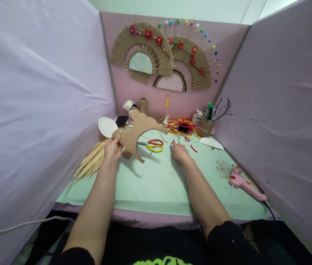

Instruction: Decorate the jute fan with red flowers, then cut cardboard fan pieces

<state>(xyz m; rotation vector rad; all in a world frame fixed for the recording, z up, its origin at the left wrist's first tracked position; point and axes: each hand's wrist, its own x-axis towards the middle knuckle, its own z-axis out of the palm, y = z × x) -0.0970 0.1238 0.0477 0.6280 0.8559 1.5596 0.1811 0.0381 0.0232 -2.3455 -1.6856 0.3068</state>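
In the head view, scissors lie on the worktop. Left of them, the left hand pinches the edge of a cut cardboard piece between its fingers; the piece hides the blade tips. Right of the scissors, the right hand's fingers are partly curled; whether they grip anything, I cannot tell. Tangled cords lie beyond the scissors.

Cardboard between sticks and scissors, glue gun right, fans on wall behind
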